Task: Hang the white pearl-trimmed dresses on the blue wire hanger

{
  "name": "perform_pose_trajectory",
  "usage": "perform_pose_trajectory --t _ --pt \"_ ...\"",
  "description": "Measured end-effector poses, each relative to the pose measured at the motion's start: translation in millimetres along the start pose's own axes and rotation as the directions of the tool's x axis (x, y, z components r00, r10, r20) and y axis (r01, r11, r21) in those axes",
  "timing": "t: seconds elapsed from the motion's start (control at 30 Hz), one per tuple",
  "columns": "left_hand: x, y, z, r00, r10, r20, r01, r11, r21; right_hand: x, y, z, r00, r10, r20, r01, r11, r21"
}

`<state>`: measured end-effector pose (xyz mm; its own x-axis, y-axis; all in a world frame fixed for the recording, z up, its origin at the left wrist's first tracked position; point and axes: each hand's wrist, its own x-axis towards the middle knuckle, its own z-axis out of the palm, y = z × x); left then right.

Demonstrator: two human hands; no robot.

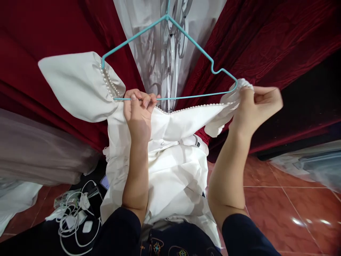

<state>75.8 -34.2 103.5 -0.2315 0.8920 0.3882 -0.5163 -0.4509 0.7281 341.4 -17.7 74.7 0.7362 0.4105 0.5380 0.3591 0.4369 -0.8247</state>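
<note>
A turquoise hanger point(191, 40) is held up in front of me, its hook cut off by the top edge. My left hand point(139, 110) is closed around the hanger's lower bar. From the hanger hangs a white dress point(183, 122) with a pearl-trimmed neckline, its skirt bunched towards my lap. One puffed sleeve point(80, 83) with pearl edging sits over the hanger's left end. At the right end, my right hand point(252, 106) pinches the pearl-edged strap of the dress beside the hanger's corner. The fingertips there are partly hidden.
Dark red curtains point(266, 39) hang on both sides, with a white scrolled metal grille point(170, 53) between them. Lower left, tangled white cables point(71, 224) and a small white case point(87, 226) lie on a black surface. Red floor tiles point(269, 202) and pale tulle point(314, 161) are at right.
</note>
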Motion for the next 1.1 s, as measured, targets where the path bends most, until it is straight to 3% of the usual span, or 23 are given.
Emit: perform_pose_trajectory --t 0.1,0.23,0.3,0.4,0.43,0.47,0.5,0.53,0.57,0.6,0.63,0.7,0.8,0.93,1.03,1.1 --pt "-3 5 2.1 1.0 -0.006 -0.003 0.006 1.0 0.019 20 -25 6 0.991 -0.051 0.126 0.057 0.997 -0.043" --pt "-7 1 6.7 0.999 -0.02 -0.027 0.022 0.999 0.048 23 -69 36 0.957 -0.165 0.239 0.174 0.985 -0.019" --pt "-8 -2 8.4 0.999 -0.031 -0.041 0.033 0.998 0.061 21 -87 47 0.913 -0.186 0.364 0.2 0.98 -0.003" --pt "-9 -2 7.7 0.999 -0.023 -0.041 0.025 0.998 0.061 15 -96 43 0.792 -0.111 0.6 0.087 0.994 0.068" --pt "-9 0 6.5 0.999 -0.014 -0.032 0.016 0.998 0.055 8 -92 36 0.796 -0.109 0.595 0.048 0.992 0.118" --pt "-8 1 4.9 1.0 -0.005 -0.017 0.006 0.999 0.045 -2 -83 26 0.837 -0.111 0.535 0.021 0.985 0.172" --pt "-7 2 3.2 1.0 0.004 0.004 -0.004 1.0 0.03 -16 -71 14 0.903 -0.132 0.41 0.04 0.973 0.227" --pt "-6 3 1.5 1.0 0.011 0.024 -0.012 1.0 0.013 -34 -55 2 0.978 -0.083 0.193 0.048 0.983 0.176" --pt "-6 4 0.1 0.999 0.015 0.043 -0.015 1.0 -0.001 -55 -37 -11 0.996 -0.013 0.084 0.002 0.992 0.126" --pt "-5 4 -1.1 0.998 0.017 0.053 -0.016 1.0 -0.01 -79 -18 -22 0.996 0.05 0.074 -0.056 0.995 0.082" --pt "-5 4 -1.8 0.998 0.015 0.055 -0.014 1.0 -0.013 -103 2 -32 0.982 0.128 0.139 -0.132 0.991 0.023" --pt "-5 1 -2.3 0.999 0.008 0.043 -0.008 1.0 0.0 -150 37 -41 0.883 0.298 0.364 -0.269 0.955 -0.129" --pt "-5 -3 -1.9 1.0 -0.007 0.009 0.006 0.999 0.042 -200 70 -29 0.684 0.462 0.564 -0.336 0.886 -0.319" --pt "-6 -2 -2.0 0.999 -0.029 0.023 0.028 0.999 0.018 -217 85 0 0.46 0.61 0.645 -0.372 0.792 -0.485" --pt "-4 3 -3.5 0.998 -0.045 0.037 0.044 0.999 0.006 -206 92 -12 0.374 0.67 0.641 -0.427 0.738 -0.523" --pt "-2 6 -4.7 0.998 -0.056 0.028 0.055 0.998 0.018 -193 97 -41 0.377 0.7 0.606 -0.487 0.707 -0.513"
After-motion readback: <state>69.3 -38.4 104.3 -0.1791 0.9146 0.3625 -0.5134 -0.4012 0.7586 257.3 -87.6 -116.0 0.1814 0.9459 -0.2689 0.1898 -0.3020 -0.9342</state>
